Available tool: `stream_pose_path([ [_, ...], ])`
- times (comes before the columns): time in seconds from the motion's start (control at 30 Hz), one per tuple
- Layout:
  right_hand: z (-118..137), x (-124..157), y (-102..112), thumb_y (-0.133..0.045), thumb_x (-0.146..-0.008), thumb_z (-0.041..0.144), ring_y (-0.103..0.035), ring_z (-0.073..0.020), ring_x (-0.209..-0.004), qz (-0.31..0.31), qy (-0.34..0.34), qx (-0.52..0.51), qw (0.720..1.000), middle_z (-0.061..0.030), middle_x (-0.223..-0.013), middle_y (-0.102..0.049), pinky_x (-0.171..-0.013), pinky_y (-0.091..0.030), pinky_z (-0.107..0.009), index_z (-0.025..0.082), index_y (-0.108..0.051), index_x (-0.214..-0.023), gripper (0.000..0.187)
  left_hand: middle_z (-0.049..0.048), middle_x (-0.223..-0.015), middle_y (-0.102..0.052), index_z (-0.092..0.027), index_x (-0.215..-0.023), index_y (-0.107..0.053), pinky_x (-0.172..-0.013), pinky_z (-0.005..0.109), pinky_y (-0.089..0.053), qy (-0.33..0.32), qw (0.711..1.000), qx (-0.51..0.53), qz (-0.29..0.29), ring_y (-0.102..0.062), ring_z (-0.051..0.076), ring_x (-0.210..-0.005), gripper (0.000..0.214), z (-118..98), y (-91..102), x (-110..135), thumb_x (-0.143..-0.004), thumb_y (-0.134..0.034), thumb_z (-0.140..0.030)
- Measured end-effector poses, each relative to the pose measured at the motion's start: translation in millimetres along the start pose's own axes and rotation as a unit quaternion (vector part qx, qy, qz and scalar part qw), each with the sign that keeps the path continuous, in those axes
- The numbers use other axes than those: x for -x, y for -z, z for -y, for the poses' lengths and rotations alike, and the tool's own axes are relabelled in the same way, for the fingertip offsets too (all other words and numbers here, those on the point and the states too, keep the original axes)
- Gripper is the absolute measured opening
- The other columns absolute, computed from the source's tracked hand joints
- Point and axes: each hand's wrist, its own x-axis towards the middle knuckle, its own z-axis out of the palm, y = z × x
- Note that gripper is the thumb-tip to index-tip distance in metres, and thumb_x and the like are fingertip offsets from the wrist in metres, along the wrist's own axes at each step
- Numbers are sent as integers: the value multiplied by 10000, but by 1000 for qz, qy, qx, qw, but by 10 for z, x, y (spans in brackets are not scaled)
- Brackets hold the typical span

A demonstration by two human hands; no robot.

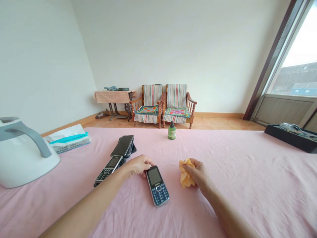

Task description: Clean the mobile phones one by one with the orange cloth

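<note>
Lying between the two hands, the blue keypad phone (pixel 157 186) is seen face up over the pink tablecloth (pixel 203 215), its long axis pointed mostly from near to far, the far end slanted leftward. That far, screen end is met at its left corner by the left hand (pixel 139 165), the nearer of the two; its fingers are curled there, but whether the phone is pinched or merely steadied cannot be told. From those fingertips, most of the phone's length is laid out nearward and slightly right. A crumpled yellow cloth (pixel 186 177) is gripped between the thumb and fingers of the right hand (pixel 200 173), held to the right of the phone and apart from it.
</note>
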Motion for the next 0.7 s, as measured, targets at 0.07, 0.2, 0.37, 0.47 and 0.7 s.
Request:
stream_pose_path([
  [0.07, -9, -9, 4, -565, -602, 299, -464, -91, -421, 1, -1, 1, 1000, 43, -493, -499, -413, -338, -192, 175, -524, -608, 131, 2, -557, -646, -163, -647, -703, -542, 262, -446, 6, 1000, 2, 25, -567, 151, -513, 207, -6, 43, 1, -524, -723, -328],
  [0.2, -22, -24, 4, -554, -603, 295, -466, -91, -421, 0, -3, 0, 1000, 41, -498, -505, -407, -332, -189, 177, -520, -606, 123, 22, -579, -654, -141, -585, -685, -554, 261, -455, 17, 998, 13, 61, -561, 136, -519, 217, -6, 122, 36, -518, -752, -336],
  [0.37, 10, -8, -1, -557, -589, 299, -464, -95, -423, 1, -1, -2, 1000, 41, -492, -500, -409, -332, -193, 178, -514, -601, 130, 11, -556, -635, -146, -596, -696, -466, 212, -390, 18, 997, 13, 78, -517, 111, -500, 213, 27, 172, 63, -514, -779, -324],
  [0.47, 28, 4, 1, -558, -594, 301, -474, -99, -427, 4, 1, -1, 1000, 40, -493, -502, -414, -338, -196, 178, -513, -604, 132, 21, -606, -653, -142, -637, -705, -477, 212, -406, 11, 995, 21, 96, -527, 114, -526, 233, 38, 155, 86, -531, -778, -336],
  [0.7, -15, -5, 2, -546, -620, 296, -478, -99, -427, 3, 4, 3, 1000, 37, -504, -505, -404, -333, -192, 174, -514, -620, 127, 66, -747, -674, -107, -790, -692, -581, 267, -477, -53, 995, 49, 65, -585, 152, -622, 306, 16, 37, 168, -634, -700, -370],
])
